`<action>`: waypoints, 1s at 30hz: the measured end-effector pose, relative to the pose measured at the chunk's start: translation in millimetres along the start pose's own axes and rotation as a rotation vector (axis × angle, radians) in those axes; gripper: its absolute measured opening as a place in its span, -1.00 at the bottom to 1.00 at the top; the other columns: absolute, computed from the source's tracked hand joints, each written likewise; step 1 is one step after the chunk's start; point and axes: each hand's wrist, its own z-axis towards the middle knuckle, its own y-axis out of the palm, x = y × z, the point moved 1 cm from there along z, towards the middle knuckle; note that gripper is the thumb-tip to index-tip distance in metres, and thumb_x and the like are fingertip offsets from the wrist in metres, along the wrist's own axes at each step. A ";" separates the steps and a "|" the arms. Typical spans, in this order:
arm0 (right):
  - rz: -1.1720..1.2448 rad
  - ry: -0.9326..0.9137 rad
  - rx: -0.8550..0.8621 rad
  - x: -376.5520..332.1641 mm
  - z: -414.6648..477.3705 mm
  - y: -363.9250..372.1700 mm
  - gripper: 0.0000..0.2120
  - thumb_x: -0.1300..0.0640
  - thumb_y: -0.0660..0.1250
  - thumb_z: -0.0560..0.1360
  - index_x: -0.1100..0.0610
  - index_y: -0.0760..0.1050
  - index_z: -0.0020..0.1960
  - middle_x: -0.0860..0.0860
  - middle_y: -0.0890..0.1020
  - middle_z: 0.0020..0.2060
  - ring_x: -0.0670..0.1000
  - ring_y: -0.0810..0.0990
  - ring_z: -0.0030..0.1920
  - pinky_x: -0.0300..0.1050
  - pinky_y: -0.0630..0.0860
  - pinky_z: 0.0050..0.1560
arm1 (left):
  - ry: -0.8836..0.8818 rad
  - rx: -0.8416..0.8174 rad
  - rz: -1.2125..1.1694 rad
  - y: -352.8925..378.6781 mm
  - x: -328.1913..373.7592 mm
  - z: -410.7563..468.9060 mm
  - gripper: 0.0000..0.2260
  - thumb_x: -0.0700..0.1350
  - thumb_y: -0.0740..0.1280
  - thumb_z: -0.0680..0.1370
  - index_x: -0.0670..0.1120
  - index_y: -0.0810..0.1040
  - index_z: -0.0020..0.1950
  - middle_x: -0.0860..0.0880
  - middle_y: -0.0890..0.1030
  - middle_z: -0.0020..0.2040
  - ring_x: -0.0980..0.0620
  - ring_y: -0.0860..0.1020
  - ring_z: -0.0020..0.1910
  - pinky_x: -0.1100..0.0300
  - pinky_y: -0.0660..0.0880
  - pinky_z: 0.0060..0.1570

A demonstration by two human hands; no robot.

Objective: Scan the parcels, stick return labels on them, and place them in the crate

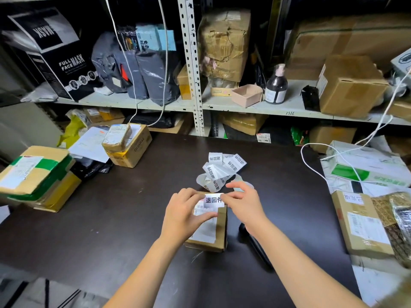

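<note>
Gripping parcel (219, 227) in curled left hand (184, 215), pinching return label (213, 200) onto parcel top with right hand (242, 201), label strip (222, 170) just beyond.

The white return label (213, 200), stretched between the left hand (184, 211) and the right hand (243, 202) on top of the small parcel (219, 233), reads 退回件 in bold black characters. Just beyond the hands, the curled strip of labels (222, 170) on the surface (133, 207) repeats 退回件 on each piece. Far beyond the left hand, the black box (66, 70) on the shelf (133, 103) reads FULL FACE MASK in white, with MASK upside down on its raised lid.
</note>
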 end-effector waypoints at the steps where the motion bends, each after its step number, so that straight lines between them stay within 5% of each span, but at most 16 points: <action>1: 0.009 0.000 -0.008 3.3 -1.7 1.9 -0.71 0.20 0.51 0.44 -0.05 0.57 0.11 -0.03 0.75 -0.20 -0.08 0.71 -0.16 -0.20 0.57 -0.10 | -0.188 -0.064 -0.156 -2.6 -1.1 -4.5 -0.57 0.27 0.57 0.36 0.07 0.66 0.11 0.16 0.63 -0.07 0.12 0.58 -0.10 0.28 0.46 -0.11; 4: -0.012 0.002 -0.067 14.5 -7.5 8.7 -0.74 0.20 0.52 0.48 0.00 0.57 0.10 -0.01 0.75 -0.19 -0.10 0.71 -0.18 -0.23 0.60 -0.11 | -0.677 -0.125 -0.660 -3.5 -4.0 -11.9 -0.60 0.06 0.60 0.41 0.10 0.63 0.22 0.06 0.72 -0.07 0.08 0.69 -0.06 0.26 0.56 0.01; 8: -0.077 0.024 -0.098 30.2 -13.4 21.1 -0.79 0.21 0.54 0.45 0.07 0.58 0.02 0.03 0.75 -0.23 -0.06 0.72 -0.19 -0.18 0.59 -0.07 | -0.784 -0.076 -0.688 -4.5 -12.6 -17.0 -0.80 -0.30 0.51 0.47 -0.01 0.71 -0.03 -0.04 0.73 -0.20 0.04 0.69 -0.17 0.24 0.58 -0.11; 14: -0.345 0.057 0.021 41.9 -18.8 38.2 -0.83 0.22 0.56 0.39 0.06 0.59 -0.15 0.03 0.71 -0.29 -0.05 0.67 -0.22 -0.27 0.52 -0.20 | -0.702 -0.199 -0.400 7.0 -16.7 -27.2 -0.80 -0.27 0.47 0.48 0.03 0.69 -0.22 0.11 0.69 -0.26 0.20 0.62 -0.27 0.37 0.53 -0.20; 19: -0.587 0.035 0.025 44.3 -19.1 42.0 -0.78 0.22 0.56 0.41 0.00 0.57 -0.29 -0.09 0.63 -0.38 -0.13 0.60 -0.30 -0.35 0.43 -0.31 | -0.633 -0.293 -0.292 19.7 -19.4 -38.2 -0.85 -0.29 0.43 0.50 -0.05 0.73 -0.12 0.14 0.68 -0.19 0.20 0.62 -0.20 0.42 0.48 -0.19; 23: -0.703 0.014 0.041 46.8 -19.4 47.0 -0.78 0.22 0.54 0.44 -0.01 0.57 -0.28 -0.08 0.63 -0.30 -0.07 0.63 -0.20 -0.29 0.51 -0.19 | -0.521 -0.333 -0.200 23.7 -21.9 -40.5 -0.87 -0.27 0.42 0.51 -0.06 0.71 -0.09 0.14 0.64 -0.16 0.19 0.58 -0.21 0.44 0.45 -0.21; 30: -0.893 -0.032 0.010 50.7 -10.9 56.6 -0.94 0.19 0.49 0.50 0.09 0.62 -0.13 0.03 0.65 -0.11 0.05 0.63 -0.09 -0.12 0.59 -0.06 | -0.386 -0.491 0.003 31.2 -18.8 -44.6 -0.88 -0.09 0.24 0.64 0.00 0.57 0.02 0.14 0.40 0.01 0.06 0.45 -0.10 0.12 0.39 -0.27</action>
